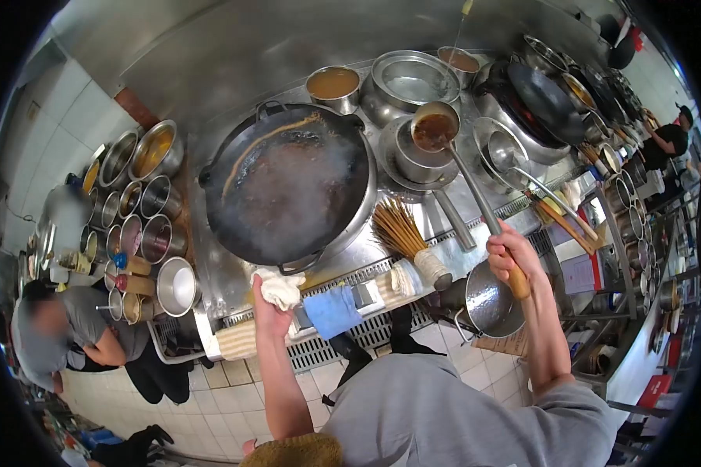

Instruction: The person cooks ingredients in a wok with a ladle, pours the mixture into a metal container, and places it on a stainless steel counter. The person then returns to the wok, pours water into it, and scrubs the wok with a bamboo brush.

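My right hand (512, 255) is closed round the wooden handle of a long ladle (475, 183). The ladle's bowl holds brown liquid and hangs above a small saucepan (420, 159). In my left hand (270, 317) is a bunched white cloth (279, 288), at the near handle of a large black wok (234, 229). Whether the cloth grips that handle is not clear. Dark liquid steams in the wok, with a pale foamy line along its far left side. A bamboo brush (401, 229) lies between the wok and the saucepan's handle.
A pot of brown liquid (333, 87) and a steel basin (413, 78) stand behind. To the right are another ladle (506, 152) and a second wok (549, 101). Steel bowls (160, 152) crowd the left. A co-worker (93, 331) bends at left; another person (666, 144) stands far right.
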{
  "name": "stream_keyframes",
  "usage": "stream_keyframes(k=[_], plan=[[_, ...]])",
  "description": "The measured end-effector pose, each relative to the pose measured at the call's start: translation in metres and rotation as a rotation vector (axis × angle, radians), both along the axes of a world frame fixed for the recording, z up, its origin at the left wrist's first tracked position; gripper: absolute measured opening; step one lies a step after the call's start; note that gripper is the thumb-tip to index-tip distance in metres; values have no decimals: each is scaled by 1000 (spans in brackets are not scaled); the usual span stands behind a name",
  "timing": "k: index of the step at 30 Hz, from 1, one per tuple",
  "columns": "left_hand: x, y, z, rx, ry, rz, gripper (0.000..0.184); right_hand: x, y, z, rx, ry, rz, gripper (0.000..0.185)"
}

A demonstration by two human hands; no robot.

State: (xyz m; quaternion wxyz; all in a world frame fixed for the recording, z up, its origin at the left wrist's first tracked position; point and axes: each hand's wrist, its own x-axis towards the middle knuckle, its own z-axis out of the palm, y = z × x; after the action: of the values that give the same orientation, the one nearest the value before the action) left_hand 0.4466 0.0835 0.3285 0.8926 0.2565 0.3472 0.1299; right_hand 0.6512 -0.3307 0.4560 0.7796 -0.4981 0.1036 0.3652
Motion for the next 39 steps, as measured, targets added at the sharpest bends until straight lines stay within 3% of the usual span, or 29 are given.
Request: stream_keyframes(k=[2,5,6,9,12,15,16,19,23,25,30,33,35,37,39], plan=[[5,3,-3,22,-34,-96,48,7,-4,-3,-103,-30,-35,37],[22,-10,8,46,143,-100,50,9,-9,-12,-279,-109,-42,36],[26,-12,10,39,166,-105,51,9,-11,-10,-317,-155,8,48],[36,-10,9,57,165,-180,46,0,-11,-9,-542,-388,112,61],[49,-19,25,-6,284,-31,38,-7,-13,-12,-542,-434,113,66],[61,-2,2,-188,162,33,26,-24,-5,-30,-692,-540,86,63],[63,6,-4,-227,231,23,13,-29,-2,-27,-646,-509,63,63],[55,19,-39,-145,91,-110,4,-39,-2,-29,-553,-483,5,63],[43,-13,-33,-62,-94,32,9,-50,3,-22,-358,-383,-2,64],[33,-24,-37,11,-87,83,11,-64,8,-35,-480,-480,-50,65],[21,-27,6,149,12,116,19,-90,9,-27,-491,-473,5,67],[17,-23,28,177,32,140,22,-96,19,-29,-458,-618,108,66],[18,-29,45,221,46,149,21,-96,31,-15,-450,-541,276,66],[20,-29,55,211,25,90,19,-93,51,-31,-294,-750,283,65],[28,-36,69,235,11,90,12,-86,70,-30,-298,-800,431,63]])
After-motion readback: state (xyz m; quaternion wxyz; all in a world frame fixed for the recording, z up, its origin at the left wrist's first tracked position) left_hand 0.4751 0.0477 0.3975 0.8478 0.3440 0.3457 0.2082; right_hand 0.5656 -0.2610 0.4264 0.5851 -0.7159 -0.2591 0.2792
